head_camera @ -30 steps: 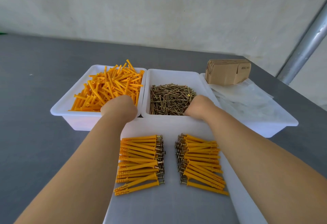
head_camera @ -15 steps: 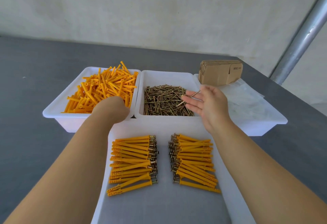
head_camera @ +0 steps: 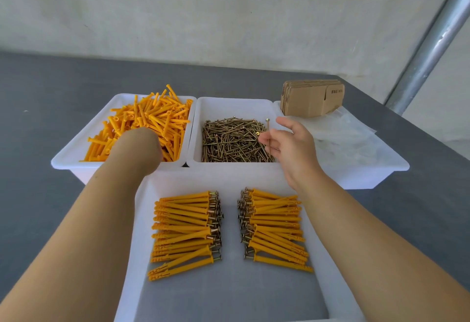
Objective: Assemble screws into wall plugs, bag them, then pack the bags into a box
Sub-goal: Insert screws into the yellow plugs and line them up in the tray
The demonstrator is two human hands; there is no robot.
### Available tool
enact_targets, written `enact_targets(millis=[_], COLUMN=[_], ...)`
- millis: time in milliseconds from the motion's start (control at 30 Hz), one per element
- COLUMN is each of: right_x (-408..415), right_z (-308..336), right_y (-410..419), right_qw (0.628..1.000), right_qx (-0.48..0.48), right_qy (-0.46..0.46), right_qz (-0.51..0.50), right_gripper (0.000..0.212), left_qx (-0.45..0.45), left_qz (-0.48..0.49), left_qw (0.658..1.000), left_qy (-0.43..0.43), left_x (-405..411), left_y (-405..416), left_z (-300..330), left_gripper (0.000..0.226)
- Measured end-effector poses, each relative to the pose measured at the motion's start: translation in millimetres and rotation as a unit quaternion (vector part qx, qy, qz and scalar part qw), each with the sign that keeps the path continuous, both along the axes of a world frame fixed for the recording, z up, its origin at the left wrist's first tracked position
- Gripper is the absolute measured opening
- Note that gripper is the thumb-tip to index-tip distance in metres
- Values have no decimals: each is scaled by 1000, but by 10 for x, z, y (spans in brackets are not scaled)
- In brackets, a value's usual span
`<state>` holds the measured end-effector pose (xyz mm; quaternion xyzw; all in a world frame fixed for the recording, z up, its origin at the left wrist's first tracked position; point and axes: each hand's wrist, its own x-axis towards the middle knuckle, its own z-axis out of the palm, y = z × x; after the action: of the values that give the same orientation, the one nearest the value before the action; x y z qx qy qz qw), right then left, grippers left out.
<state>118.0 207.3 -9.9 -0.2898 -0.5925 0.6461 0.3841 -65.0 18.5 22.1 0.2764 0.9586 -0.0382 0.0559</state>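
Observation:
My left hand (head_camera: 137,143) is bent down into the white bin (head_camera: 76,154) of loose orange wall plugs (head_camera: 152,118), and its fingers are hidden behind the back of the hand. My right hand (head_camera: 292,148) hovers over the right side of the screw bin (head_camera: 201,108), pinching two brass screws (head_camera: 267,128) between thumb and fingers above the screw pile (head_camera: 229,141). In the near tray (head_camera: 137,220) lie two rows of plugs with screws in them, one left (head_camera: 185,230) and one right (head_camera: 274,225), screw heads facing the middle.
A third white bin (head_camera: 368,179) at the right holds clear plastic bags (head_camera: 351,141) and a stack of flat cardboard boxes (head_camera: 312,98). All bins stand on a grey table (head_camera: 38,194). A metal pole (head_camera: 432,42) rises at the far right.
My right hand has risen out of the screw pile with screws pinched in it and turned its fingers leftward. My left hand stays down in the plug bin.

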Motion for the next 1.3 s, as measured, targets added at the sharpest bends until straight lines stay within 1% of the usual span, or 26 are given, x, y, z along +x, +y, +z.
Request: enact_targets(millis=[67, 100, 133, 167, 200, 233, 300, 367, 433, 500, 533, 567, 600, 667, 700, 733, 800, 933, 1000, 1067, 1100, 1167, 1200, 1233, 1267, 1300], right_x=[-3, -4, -5, -6, -5, -6, -4, 1, -6, -10, -8, -1, 6, 15, 18, 18, 12, -3, -8, -12, -11, -11, -13, -15, -14, -12], right_z=[-5, -11, -17, -23, -29, -38, -53, -64, -69, -70, -71, -68, -64, -50, -41, -31, -13, 28, 33, 33, 30, 20, 18, 20, 23, 26], right_y=[-12, -13, -11, -5, 1, 8, 24, 30, 20, 12, 16, 16, 15, 10, 1, -12, -52, -212, -278, -310, -312, -304, -299, -293, -282, -266], right_qw=[1000, 1000, 1000, 1000, 999, 999, 999, 997, 997, 997, 997, 997, 996, 996, 995, 994, 989, 971, 962, 958, 958, 955, 952, 951, 950, 948], right_qx=[11, 8, 5, 3, 4, 7, 20, 45, 62, 64, 64, 63, 63, 71, 80, 93, 131, 190, 198, 196, 199, 223, 239, 254, 265, 277], right_qy=[-5, -4, -6, -10, -16, -22, -35, -51, -53, -48, -49, -52, -55, -56, -57, -60, -67, -73, -65, -56, -60, -86, -100, -110, -117, -123], right_qz=[-12, -18, -23, -27, -30, -32, -30, -21, -14, -10, -8, -7, -7, -3, 0, 4, 23, 123, 178, 200, 198, 176, 160, 141, 119, 100], right_gripper=[39, 39, 39, 39, 39, 39, 38, 31, 21, 10, 5, 2, 4, 6, 8, 10, 13, 21, 22, 9, 4, 6, 9, 10, 12, 13], left_qx=[44, 96, 177, 281, 383, 461, 551, 597, 613, 607, 611, 624, 647, 707, 728, 740, 744, 764, 756, 744, 741, 738, 732, 717, 685, 631], left_qz=[22, 26, 21, 5, -16, -35, -58, -65, -65, -59, -48, -32, -16, 3, 0, -3, -12, -8, 9, 19, 24, 29, 22, 0, -41, -101], left_qw=[999, 995, 984, 959, 922, 884, 829, 796, 783, 777, 766, 749, 727, 684, 671, 666, 668, 634, 639, 650, 651, 646, 649, 671, 714, 766], left_qy=[1, 2, 13, 32, 53, 68, 76, 68, 83, 157, 195, 222, 228, 180, 137, 91, 11, -119, -142, -154, -164, -194, -204, -191, -142, -67], left_x=[-18, -19, 0, 30, 74, 118, 189, 225, 210, 169, 142, 114, 100, 145, 203, 275, 424, 616, 660, 685, 695, 695, 693, 681, 655, 633], left_y=[-28, -33, -33, -22, -12, -2, 22, 38, 22, -4, -15, -24, -31, -16, 12, 53, 161, 359, 404, 413, 415, 418, 405, 388, 363, 334], left_z=[-11, -29, -62, -105, -141, -153, -158, -171, -173, -126, -86, -45, -21, -34, -54, -75, -104, -112, -139, -178, -189, -189, -180, -183, -186, -193], left_gripper=[29, 28, 27, 26, 26, 25, 24, 21, 19, 22, 26, 31, 35, 38, 38, 38, 40, 40, 39, 37, 36, 33, 31, 29, 26, 22])
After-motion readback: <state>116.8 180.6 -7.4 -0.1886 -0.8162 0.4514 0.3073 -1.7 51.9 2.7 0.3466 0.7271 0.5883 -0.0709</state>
